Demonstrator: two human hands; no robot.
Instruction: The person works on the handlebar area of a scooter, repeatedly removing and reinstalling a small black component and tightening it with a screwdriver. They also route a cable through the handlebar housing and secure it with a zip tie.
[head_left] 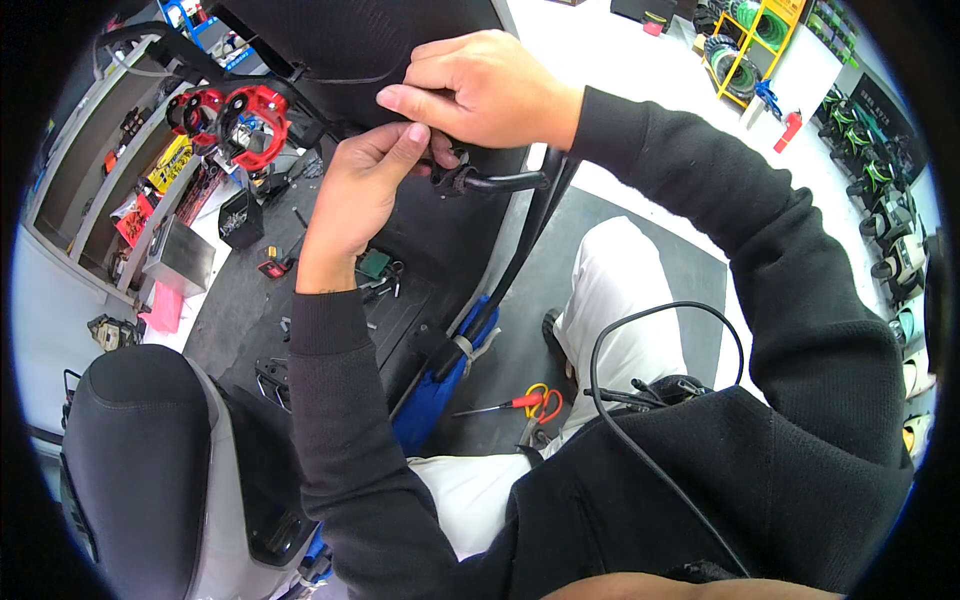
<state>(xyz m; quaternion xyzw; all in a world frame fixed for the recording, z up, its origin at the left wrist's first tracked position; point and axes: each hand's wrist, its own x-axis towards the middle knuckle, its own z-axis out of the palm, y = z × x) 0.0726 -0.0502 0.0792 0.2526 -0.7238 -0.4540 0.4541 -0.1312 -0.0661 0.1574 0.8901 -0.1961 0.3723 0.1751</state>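
In front of a black panel (330, 35), my two hands meet near the top middle. My left hand (355, 195) has its thumb and fingers pinched together beside a bent black cable (505, 182); what lies between the fingertips is too small to name. Just above it, my right hand (490, 95) is closed, thumb pressed along the curled fingers, and its grip is hidden. A dark wrapped joint of the cable sits right under the fingers. From there long black cables (530, 225) run down to a blue sleeve (440, 390) with a pale tie around it.
Red-ringed parts (255, 125) hang at the left. Below lie a small black bin (240, 218) and a metal box (180, 257). Scissors (540, 402) and a red-handled screwdriver (500, 406) rest near my legs. A scooter seat (140, 470) stands lower left; a yellow rack (745, 50) is far right.
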